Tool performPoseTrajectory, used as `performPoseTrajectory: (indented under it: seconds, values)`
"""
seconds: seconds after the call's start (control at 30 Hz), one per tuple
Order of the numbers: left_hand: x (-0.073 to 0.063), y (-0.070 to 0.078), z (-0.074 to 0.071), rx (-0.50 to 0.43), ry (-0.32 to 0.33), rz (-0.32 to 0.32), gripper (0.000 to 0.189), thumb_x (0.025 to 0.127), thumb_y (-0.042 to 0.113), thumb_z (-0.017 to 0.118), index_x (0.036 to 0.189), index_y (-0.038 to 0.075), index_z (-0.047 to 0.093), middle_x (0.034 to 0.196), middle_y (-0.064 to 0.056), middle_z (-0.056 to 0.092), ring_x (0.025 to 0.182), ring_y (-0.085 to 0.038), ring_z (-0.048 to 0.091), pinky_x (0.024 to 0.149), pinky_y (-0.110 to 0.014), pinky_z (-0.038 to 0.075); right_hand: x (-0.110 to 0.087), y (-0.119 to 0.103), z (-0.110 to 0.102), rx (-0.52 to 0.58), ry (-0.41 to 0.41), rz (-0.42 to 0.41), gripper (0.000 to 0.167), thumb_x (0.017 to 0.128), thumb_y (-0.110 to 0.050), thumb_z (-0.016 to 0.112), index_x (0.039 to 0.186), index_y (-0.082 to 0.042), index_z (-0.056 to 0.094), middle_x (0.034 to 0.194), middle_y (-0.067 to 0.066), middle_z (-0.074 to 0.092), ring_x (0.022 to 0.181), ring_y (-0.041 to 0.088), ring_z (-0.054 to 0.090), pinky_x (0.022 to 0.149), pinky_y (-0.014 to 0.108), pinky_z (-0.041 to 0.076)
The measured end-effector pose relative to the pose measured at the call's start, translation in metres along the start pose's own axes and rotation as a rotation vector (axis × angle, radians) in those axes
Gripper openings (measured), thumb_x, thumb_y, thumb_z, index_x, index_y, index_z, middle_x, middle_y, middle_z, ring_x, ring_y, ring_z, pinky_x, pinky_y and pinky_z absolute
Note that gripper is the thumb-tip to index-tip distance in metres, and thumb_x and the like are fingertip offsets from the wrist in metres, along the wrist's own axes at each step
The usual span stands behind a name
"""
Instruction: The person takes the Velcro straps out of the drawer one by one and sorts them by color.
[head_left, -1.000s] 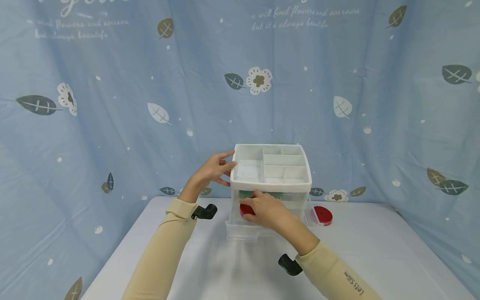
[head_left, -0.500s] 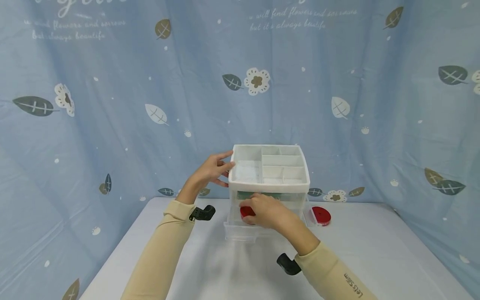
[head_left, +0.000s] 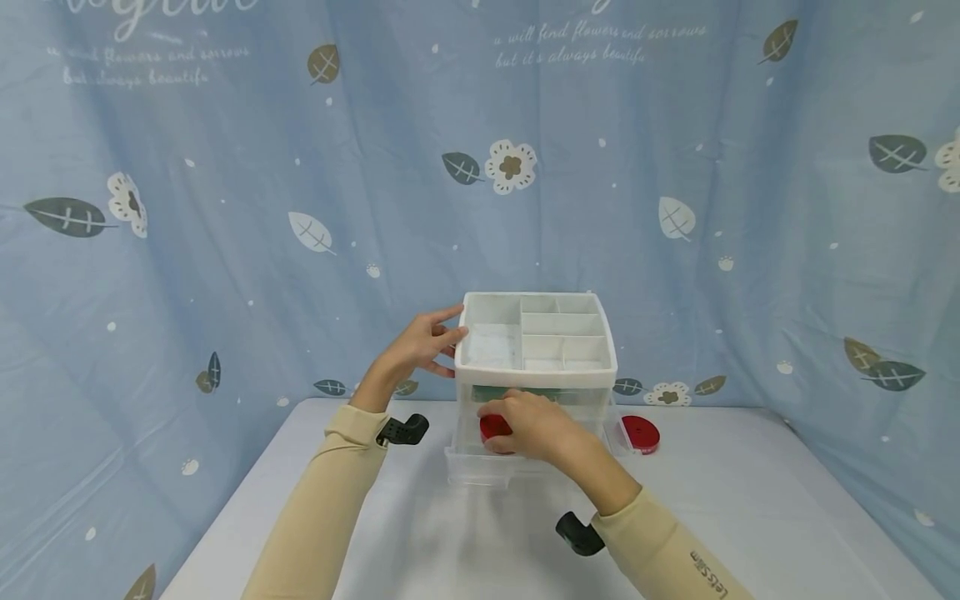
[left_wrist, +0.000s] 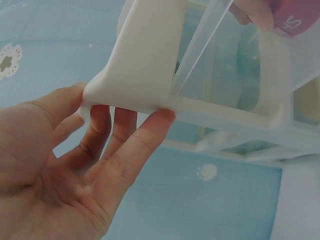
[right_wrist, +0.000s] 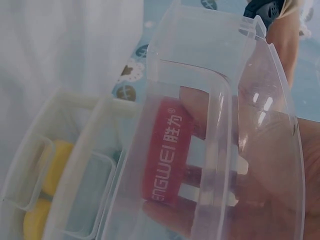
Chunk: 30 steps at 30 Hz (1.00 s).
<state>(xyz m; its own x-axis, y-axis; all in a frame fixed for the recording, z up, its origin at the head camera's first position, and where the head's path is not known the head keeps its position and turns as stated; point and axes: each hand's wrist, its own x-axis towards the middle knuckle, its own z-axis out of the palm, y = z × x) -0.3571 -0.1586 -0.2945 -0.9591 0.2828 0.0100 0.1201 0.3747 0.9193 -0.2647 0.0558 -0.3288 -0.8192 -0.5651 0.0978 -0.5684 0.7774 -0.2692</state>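
Note:
A small white drawer organizer (head_left: 536, 379) with clear drawers stands on the table. My left hand (head_left: 426, 343) holds its upper left rim. In the left wrist view the fingertips lie along the white frame (left_wrist: 145, 55), two fingers reaching behind it. My right hand (head_left: 536, 427) is in front of the drawers and grips a red roll (head_left: 495, 432) with white lettering. In the right wrist view this roll (right_wrist: 167, 150) shows through the wall of a clear drawer (right_wrist: 210, 45), thumb and fingers around it. A second red roll (head_left: 640, 434) lies at the organizer's right side.
The organizer's divided top tray (head_left: 493, 343) has several compartments. A clear drawer front (head_left: 477, 477) juts out at the bottom. Yellow objects (right_wrist: 59, 167) sit in another part of the organizer. The white table (head_left: 405, 533) runs back to a blue patterned curtain (head_left: 390, 167).
The head view has shifted slightly. My right hand, still gripping the red roll, sits a little lower against the organizer; my left hand keeps its place on the rim.

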Motion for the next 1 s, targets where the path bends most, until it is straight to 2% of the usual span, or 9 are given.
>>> performPoseTrajectory:
  seconds: [0.2, 0.43, 0.53, 0.8, 1.0]
  values:
    - [-0.001, 0.001, -0.001, 0.008, 0.003, -0.001, 0.064, 0.101, 0.031, 0.056, 0.157, 0.031, 0.026, 0.128, -0.02, 0.058, 0.104, -0.039, 0.064, 0.075, -0.048, 0.063, 0.0, 0.001, 0.001, -0.007, 0.011, -0.01, 0.039, 0.087, -0.029, 0.077, 0.125, -0.02, 0.069, 0.112, 0.007, 0.065, 0.099, 0.021, 0.06, 0.084, 0.036, 0.058]
    - [-0.002, 0.0, 0.0, 0.004, -0.002, 0.003, 0.064, 0.101, 0.031, 0.057, 0.157, 0.031, 0.026, 0.126, -0.019, 0.059, 0.1, -0.035, 0.066, 0.076, -0.049, 0.062, -0.002, 0.001, 0.003, -0.033, 0.022, -0.018, 0.039, 0.087, -0.03, 0.076, 0.124, -0.021, 0.07, 0.113, 0.006, 0.066, 0.099, 0.02, 0.061, 0.084, 0.036, 0.058]
    - [-0.003, 0.0, 0.001, -0.006, -0.003, 0.004, 0.064, 0.101, 0.03, 0.057, 0.157, 0.03, 0.026, 0.124, -0.018, 0.06, 0.102, -0.038, 0.065, 0.073, -0.046, 0.063, -0.003, 0.0, 0.003, -0.056, 0.029, -0.024, 0.037, 0.087, -0.031, 0.076, 0.123, -0.021, 0.07, 0.114, 0.005, 0.066, 0.1, 0.02, 0.061, 0.082, 0.037, 0.058]
    - [-0.002, 0.001, 0.001, -0.009, 0.001, 0.001, 0.064, 0.101, 0.031, 0.057, 0.157, 0.03, 0.026, 0.125, -0.019, 0.059, 0.104, -0.04, 0.064, 0.071, -0.043, 0.064, -0.012, -0.003, -0.007, -0.067, 0.065, -0.045, 0.035, 0.086, -0.033, 0.078, 0.119, -0.023, 0.072, 0.115, 0.002, 0.069, 0.102, 0.019, 0.062, 0.081, 0.039, 0.059]
    - [0.0, -0.001, 0.0, -0.011, -0.001, 0.002, 0.064, 0.1, 0.031, 0.058, 0.157, 0.031, 0.026, 0.124, -0.018, 0.06, 0.103, -0.039, 0.065, 0.071, -0.045, 0.064, -0.019, -0.003, -0.014, -0.049, 0.058, -0.051, 0.035, 0.085, -0.033, 0.078, 0.118, -0.023, 0.073, 0.116, 0.0, 0.069, 0.103, 0.018, 0.061, 0.083, 0.039, 0.059]
